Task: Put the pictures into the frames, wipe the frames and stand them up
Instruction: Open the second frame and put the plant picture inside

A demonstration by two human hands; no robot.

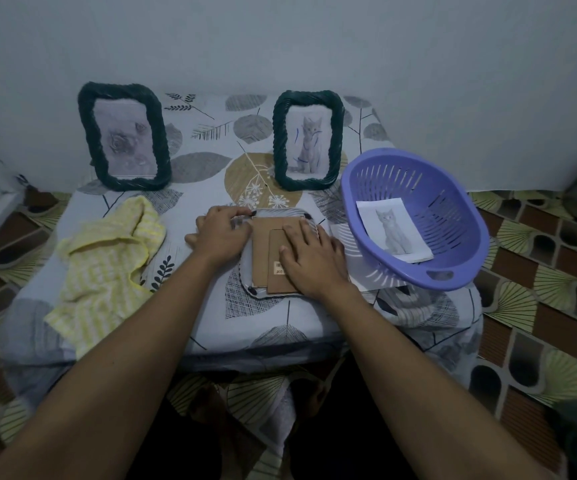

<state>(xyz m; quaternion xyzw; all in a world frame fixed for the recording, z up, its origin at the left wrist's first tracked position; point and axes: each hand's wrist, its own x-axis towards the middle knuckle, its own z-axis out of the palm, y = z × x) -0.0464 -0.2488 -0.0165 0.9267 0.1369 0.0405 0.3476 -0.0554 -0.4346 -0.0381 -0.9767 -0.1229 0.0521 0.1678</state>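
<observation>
1. Centrally, near the front edge of the table, the face-down frame point(282, 213) is laid flat, its brown backing board point(262, 244) turned up and a cardboard stand leg point(277, 284) lying on it.
2. The left hand point(221, 233) is set at the frame's far-left corner, its fingertips bent onto the woven rim beside a small dark tab point(253, 213); a hold on the rim is judged likely.
3. The right hand point(309, 258) is laid flat on the backing and stand, fingers straight, pressing and gripping nothing.
4. The frame is judged light and fairly stiff, with a rough woven rim that should not slip. The board and stand leg look thin and easily creased. It is best taken by the two long sides of the rim, never by the leg.
5. Two dark woven frames are already stood up at the far side: the rose frame point(123, 133) on the left and the cat frame point(308, 140) on the right.
6. A yellow striped cloth point(107, 258) is crumpled to the left. A purple slotted basket point(394, 178) sits tilted to the right, with a loose cat picture point(392, 230) inside.
7. The table is covered by a soft leaf-print sheet point(280, 317), on which standing frames may rock. A plain pale wall point(314, 46) lies behind and patterned floor tiles point(539, 306) surround it in dim light.
</observation>
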